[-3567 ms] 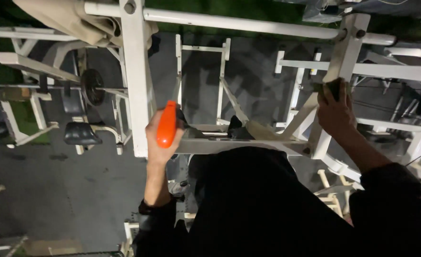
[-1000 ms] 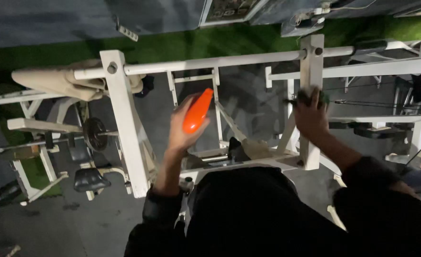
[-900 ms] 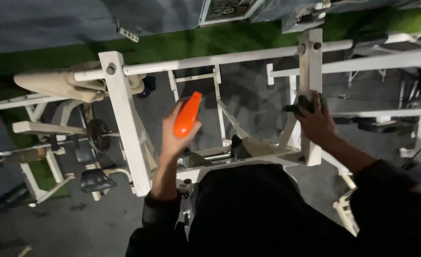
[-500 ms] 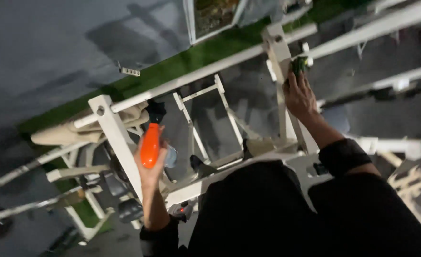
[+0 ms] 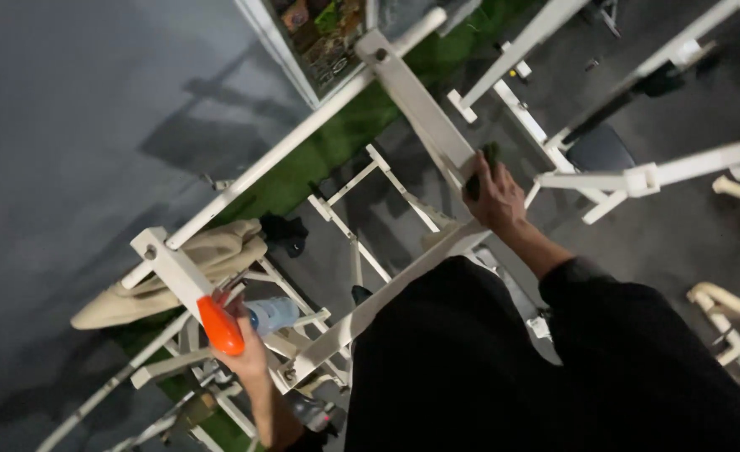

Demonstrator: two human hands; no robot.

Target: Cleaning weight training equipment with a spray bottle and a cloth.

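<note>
My left hand (image 5: pixel 249 351) is closed round an orange tube-shaped object (image 5: pixel 218 325), held up beside the left upright (image 5: pixel 171 272) of a white metal gym frame. On the frame's right upright (image 5: pixel 414 102), my right hand (image 5: pixel 497 199) presses a dark green cloth (image 5: pixel 481 166) against the white bar. Both arms are in black sleeves, and my dark-clothed body fills the lower right of the view. What kind of object the orange one is cannot be made out.
A beige towel (image 5: pixel 181 269) hangs over the frame's top rail and a clear water bottle (image 5: pixel 273 313) sits behind my left hand. More white machines with a black pad (image 5: pixel 600 151) stand right. A green turf strip (image 5: pixel 336 138) runs along the grey wall.
The view has rolled and swung left. My left hand with the orange object now sits lower, close by the left upright. The right hand stays on the right upright with the cloth.
</note>
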